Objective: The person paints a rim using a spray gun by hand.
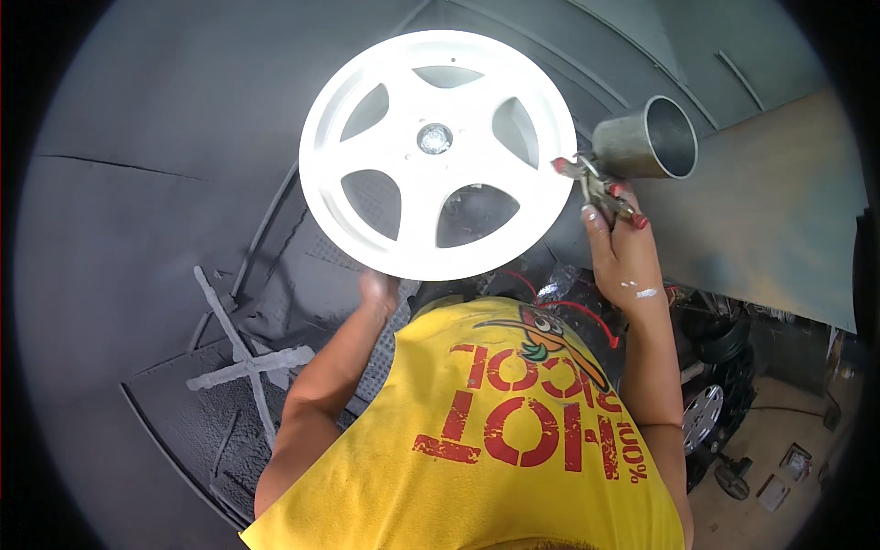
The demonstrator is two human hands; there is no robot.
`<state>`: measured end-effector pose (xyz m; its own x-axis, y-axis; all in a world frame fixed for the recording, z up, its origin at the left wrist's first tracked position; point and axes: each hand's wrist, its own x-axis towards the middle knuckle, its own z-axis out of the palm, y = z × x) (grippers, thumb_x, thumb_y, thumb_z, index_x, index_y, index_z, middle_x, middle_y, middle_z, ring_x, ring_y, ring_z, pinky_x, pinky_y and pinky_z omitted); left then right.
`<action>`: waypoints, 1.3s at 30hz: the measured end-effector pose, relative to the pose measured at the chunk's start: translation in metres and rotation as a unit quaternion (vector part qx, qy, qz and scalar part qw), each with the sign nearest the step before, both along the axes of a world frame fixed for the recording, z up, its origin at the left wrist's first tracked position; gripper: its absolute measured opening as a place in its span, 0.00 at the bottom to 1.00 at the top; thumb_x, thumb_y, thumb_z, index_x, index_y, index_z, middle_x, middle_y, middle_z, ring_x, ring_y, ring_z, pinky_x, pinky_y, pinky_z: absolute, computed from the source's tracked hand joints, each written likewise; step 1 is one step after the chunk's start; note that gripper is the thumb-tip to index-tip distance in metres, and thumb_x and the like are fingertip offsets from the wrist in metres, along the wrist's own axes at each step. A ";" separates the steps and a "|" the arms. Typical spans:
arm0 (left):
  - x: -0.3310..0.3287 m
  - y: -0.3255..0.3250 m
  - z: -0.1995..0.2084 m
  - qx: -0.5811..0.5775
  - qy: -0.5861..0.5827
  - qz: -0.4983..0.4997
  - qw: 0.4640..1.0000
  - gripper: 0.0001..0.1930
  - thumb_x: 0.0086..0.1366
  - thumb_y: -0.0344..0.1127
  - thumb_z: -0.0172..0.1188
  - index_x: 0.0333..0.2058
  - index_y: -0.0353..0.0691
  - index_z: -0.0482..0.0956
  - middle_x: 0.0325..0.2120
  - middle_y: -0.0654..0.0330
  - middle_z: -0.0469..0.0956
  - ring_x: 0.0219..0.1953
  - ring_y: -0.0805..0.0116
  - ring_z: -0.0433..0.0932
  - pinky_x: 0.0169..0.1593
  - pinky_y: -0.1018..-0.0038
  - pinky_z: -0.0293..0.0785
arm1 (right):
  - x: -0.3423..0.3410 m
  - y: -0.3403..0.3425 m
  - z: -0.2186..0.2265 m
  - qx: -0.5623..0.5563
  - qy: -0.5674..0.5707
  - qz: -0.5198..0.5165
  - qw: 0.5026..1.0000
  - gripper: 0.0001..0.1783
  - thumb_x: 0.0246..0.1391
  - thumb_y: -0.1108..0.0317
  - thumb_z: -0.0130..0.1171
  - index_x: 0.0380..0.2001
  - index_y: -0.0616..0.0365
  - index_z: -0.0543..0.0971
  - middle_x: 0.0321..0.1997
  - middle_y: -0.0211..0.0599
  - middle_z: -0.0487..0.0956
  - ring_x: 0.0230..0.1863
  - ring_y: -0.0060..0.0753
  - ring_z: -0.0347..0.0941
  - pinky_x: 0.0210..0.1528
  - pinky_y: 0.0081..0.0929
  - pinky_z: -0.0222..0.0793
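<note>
A white five-spoke car wheel rim [419, 197] faces up in front of me, its hub hole [434, 138] showing silvery in the middle. To its right, my right hand [623, 247] grips a spray gun [598, 190] with red-tipped parts and a metal cup [626, 144] on it. The gun's red front end points at the rim's right edge, close to it. White paint marks the back of that hand. My left hand [378, 291] is at the rim's lower left edge; its fingers are hidden behind the rim, so what they hold does not show.
A grey-coated cross-shaped stand [247, 367] is at the lower left. A red hose [587, 312] runs below the rim. At the right is a large brownish panel [779, 211], with a silver wheel cover [704, 419] and dark tyres below it. Grey sheeting [156, 229] hangs around.
</note>
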<state>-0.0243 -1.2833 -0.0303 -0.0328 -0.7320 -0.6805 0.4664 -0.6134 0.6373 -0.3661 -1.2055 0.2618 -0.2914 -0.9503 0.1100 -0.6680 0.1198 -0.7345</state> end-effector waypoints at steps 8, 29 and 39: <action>-0.033 0.039 0.017 0.122 0.048 -0.148 0.980 0.21 0.77 0.44 0.39 0.61 0.40 0.66 0.59 0.56 0.69 0.57 0.61 0.72 0.57 0.64 0.73 | -0.015 -0.001 0.004 0.022 0.010 -0.069 0.997 0.15 0.65 0.69 0.51 0.50 0.67 0.71 0.39 0.59 0.78 0.40 0.62 0.76 0.45 0.43 0.71; 0.056 -0.104 -0.016 -0.118 0.090 0.051 0.988 0.27 0.75 0.51 0.43 0.65 0.42 0.63 0.61 0.52 0.69 0.66 0.52 0.66 0.64 0.48 0.65 | 0.002 0.041 0.047 0.034 -0.063 0.091 0.993 0.16 0.64 0.70 0.52 0.52 0.66 0.74 0.50 0.59 0.76 0.49 0.63 0.74 0.52 0.43 0.69; -0.048 0.005 0.070 0.060 0.009 -0.066 0.996 0.37 0.69 0.67 0.40 0.64 0.45 0.65 0.58 0.55 0.71 0.59 0.60 0.70 0.59 0.57 0.68 | -0.016 0.084 0.018 0.091 -0.060 0.147 0.983 0.19 0.64 0.67 0.51 0.55 0.65 0.70 0.46 0.54 0.77 0.45 0.57 0.76 0.49 0.40 0.70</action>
